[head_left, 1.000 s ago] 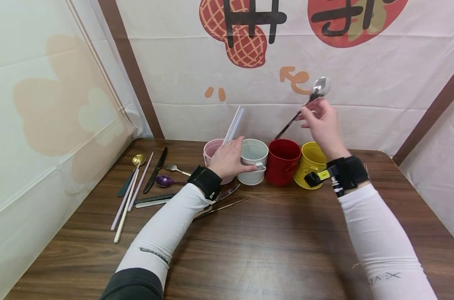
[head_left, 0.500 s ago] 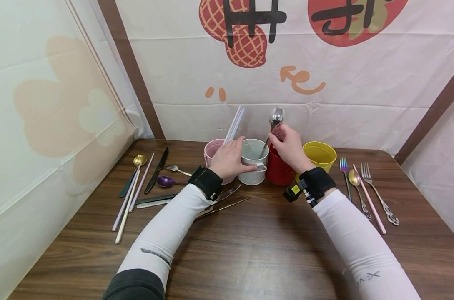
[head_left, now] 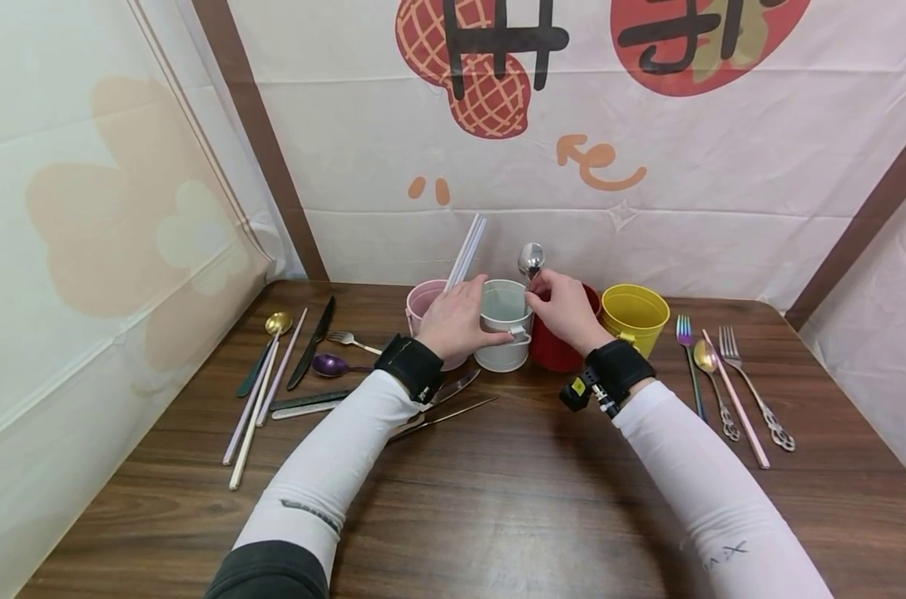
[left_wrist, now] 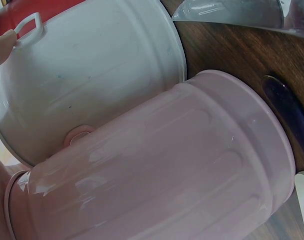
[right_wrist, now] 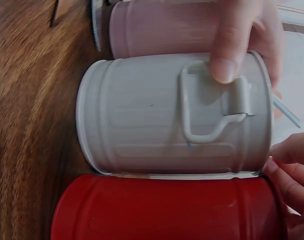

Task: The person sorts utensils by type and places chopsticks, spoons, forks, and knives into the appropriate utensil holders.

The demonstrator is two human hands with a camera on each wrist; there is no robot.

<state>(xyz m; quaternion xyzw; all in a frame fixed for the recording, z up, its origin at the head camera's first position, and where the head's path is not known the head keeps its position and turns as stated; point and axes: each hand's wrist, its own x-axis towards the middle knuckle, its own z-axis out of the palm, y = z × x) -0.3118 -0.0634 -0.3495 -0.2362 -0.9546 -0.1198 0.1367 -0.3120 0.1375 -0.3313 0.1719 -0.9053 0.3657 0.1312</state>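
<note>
Four small metal buckets stand in a row: pink (head_left: 418, 298), white (head_left: 502, 356), red (head_left: 553, 351) and yellow (head_left: 640, 320). My left hand (head_left: 456, 320) reaches over the pink one and grips the side of the white bucket, its thumb beside the wire handle (right_wrist: 201, 137). Pale chopsticks (head_left: 467, 249) rise behind that hand. Over the right rim of the white bucket my right hand (head_left: 566, 312) pinches a silver spoon (head_left: 531, 256), bowl upward, its lower end hidden by the bucket and fingers.
On the left of the table lie a gold spoon (head_left: 278, 323), a black knife (head_left: 312, 341), a purple spoon (head_left: 331, 364), chopsticks (head_left: 244, 438) and a small fork (head_left: 351, 341). Two knives lie under my left forearm. Forks, a gold spoon (head_left: 705, 356) and a pink chopstick (head_left: 737, 403) lie right.
My right hand has moved left from above the yellow bucket and down to the white one, lowering the spoon with it. The left hand has stayed in place.
</note>
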